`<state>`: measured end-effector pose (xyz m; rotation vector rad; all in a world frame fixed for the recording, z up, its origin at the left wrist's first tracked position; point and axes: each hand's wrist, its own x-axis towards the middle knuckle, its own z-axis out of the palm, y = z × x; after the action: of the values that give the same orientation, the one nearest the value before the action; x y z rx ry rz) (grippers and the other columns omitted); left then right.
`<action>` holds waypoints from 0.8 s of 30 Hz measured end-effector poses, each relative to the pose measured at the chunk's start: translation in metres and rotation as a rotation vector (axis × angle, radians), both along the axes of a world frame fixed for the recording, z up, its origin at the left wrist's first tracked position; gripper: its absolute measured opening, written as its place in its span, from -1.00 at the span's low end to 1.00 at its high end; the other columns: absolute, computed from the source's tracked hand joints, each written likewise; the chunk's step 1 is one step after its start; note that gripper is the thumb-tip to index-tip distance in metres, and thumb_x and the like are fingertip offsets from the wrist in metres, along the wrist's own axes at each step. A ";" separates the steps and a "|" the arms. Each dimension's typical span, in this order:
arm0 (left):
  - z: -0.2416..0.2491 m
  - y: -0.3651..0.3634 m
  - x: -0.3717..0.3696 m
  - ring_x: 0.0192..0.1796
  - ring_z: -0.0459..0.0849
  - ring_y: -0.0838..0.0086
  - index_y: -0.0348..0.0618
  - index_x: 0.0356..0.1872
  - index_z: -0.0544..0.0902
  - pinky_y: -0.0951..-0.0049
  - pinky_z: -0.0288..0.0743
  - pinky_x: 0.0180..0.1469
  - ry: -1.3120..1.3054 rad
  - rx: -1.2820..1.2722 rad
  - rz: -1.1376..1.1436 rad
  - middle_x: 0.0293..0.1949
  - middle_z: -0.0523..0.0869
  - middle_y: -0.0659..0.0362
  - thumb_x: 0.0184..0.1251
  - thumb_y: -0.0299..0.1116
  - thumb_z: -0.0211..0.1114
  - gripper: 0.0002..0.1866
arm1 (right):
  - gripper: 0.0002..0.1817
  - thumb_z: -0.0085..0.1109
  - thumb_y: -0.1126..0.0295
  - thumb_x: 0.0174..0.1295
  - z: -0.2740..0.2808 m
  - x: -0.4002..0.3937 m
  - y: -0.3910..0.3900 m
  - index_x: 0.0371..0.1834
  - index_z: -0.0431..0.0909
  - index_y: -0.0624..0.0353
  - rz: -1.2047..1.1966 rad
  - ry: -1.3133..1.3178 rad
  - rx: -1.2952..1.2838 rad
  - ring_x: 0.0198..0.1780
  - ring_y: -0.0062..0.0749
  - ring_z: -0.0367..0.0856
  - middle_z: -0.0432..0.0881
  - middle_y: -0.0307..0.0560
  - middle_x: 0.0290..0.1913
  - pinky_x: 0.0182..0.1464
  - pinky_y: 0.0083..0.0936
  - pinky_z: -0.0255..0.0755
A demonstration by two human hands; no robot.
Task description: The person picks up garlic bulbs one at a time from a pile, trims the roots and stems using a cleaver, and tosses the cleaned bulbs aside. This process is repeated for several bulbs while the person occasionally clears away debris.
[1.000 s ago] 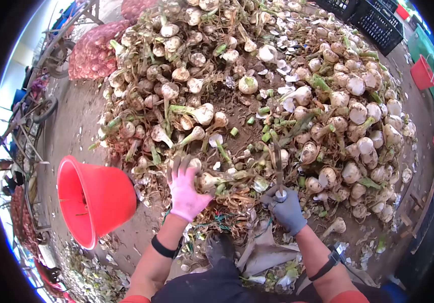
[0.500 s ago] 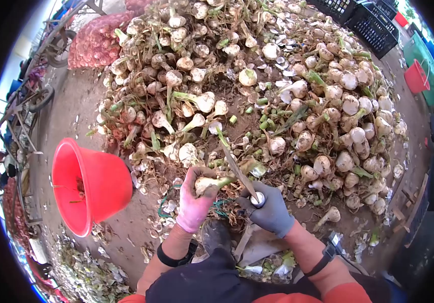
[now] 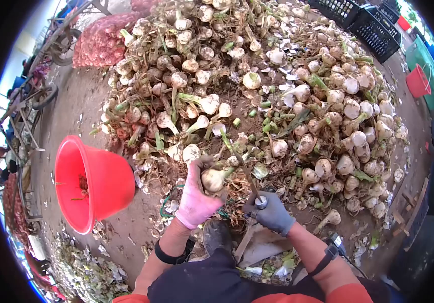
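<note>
My left hand (image 3: 198,194), in a pink glove, holds a garlic bulb (image 3: 212,180) between thumb and fingers. A short green stem on the bulb points right, toward the knife. In my right hand (image 3: 271,212), which wears a grey glove, is a knife (image 3: 247,174) with its blade pointing up and away to the left. The blade stands just right of the stem's end, and most of the handle is hidden in my fist. Below the blade lie dry roots and trimmings (image 3: 237,194). A heap of garlic bulbs with stems (image 3: 209,104) spreads out in front of me.
To my left stands a red bucket (image 3: 111,179), tilted toward the camera. A red mesh sack (image 3: 98,43) lies behind it. A second garlic pile (image 3: 346,164) is on the right. Black crates (image 3: 376,33) and another red bucket (image 3: 418,83) stand at the back right.
The bulb in my left hand has turned, and its stem looks shorter, ending short of the blade. My left fingers have spread more around it. The knife has tilted slightly more upright.
</note>
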<state>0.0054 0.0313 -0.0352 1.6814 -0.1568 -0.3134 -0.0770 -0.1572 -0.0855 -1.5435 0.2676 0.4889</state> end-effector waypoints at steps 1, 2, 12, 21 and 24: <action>-0.001 -0.003 0.003 0.03 0.58 0.47 -0.19 0.17 0.30 0.49 0.49 0.11 -0.038 -0.042 0.038 -0.02 0.54 0.16 -0.05 -0.67 0.36 -0.32 | -0.90 0.34 0.48 0.09 -0.006 -0.004 0.002 -0.39 0.60 0.22 0.040 0.028 0.022 -0.36 -0.66 0.56 0.66 -0.23 -0.43 -0.26 -0.58 0.48; 0.003 -0.006 0.004 0.08 0.59 0.44 -0.23 0.16 0.33 0.48 0.49 0.16 -0.067 -0.010 0.082 0.01 0.58 0.10 -0.02 -0.65 0.37 -0.35 | -0.90 0.34 0.48 0.09 -0.004 -0.006 0.003 -0.38 0.61 0.23 0.093 0.062 0.004 -0.35 -0.64 0.57 0.67 -0.23 -0.42 -0.24 -0.56 0.49; -0.020 0.002 -0.008 0.04 0.64 0.26 -0.30 0.03 0.47 0.25 0.49 0.23 0.565 -0.801 0.249 -0.01 0.63 0.00 0.27 -0.35 0.25 -0.64 | -0.82 0.33 0.35 0.15 0.017 0.000 0.008 -0.30 0.58 0.21 -0.098 -0.287 -0.187 -0.46 -0.27 0.62 0.62 0.01 -0.51 -0.40 -0.40 0.44; -0.004 0.003 -0.010 0.06 0.62 0.18 -0.34 0.00 0.53 0.23 0.49 0.24 0.703 -1.021 0.212 -0.02 0.65 -0.06 0.26 -0.31 0.27 -0.64 | -0.81 0.35 0.34 0.12 -0.034 -0.014 -0.015 -0.33 0.60 0.21 -0.165 -0.075 -0.164 -0.44 -0.41 0.60 0.63 -0.04 -0.50 -0.33 -0.43 0.47; 0.001 0.001 -0.005 0.12 0.61 0.17 -0.28 0.11 0.47 0.25 0.44 0.28 0.648 -0.897 0.145 0.07 0.61 -0.03 0.26 -0.38 0.25 -0.59 | -0.81 0.36 0.34 0.11 -0.009 -0.008 -0.004 -0.36 0.59 0.22 -0.135 -0.126 -0.228 -0.44 -0.51 0.55 0.62 -0.10 -0.50 -0.33 -0.47 0.46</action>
<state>0.0006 0.0321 -0.0345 0.6478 0.2781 -0.5605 -0.0855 -0.1614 -0.0947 -1.7567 0.3366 0.2597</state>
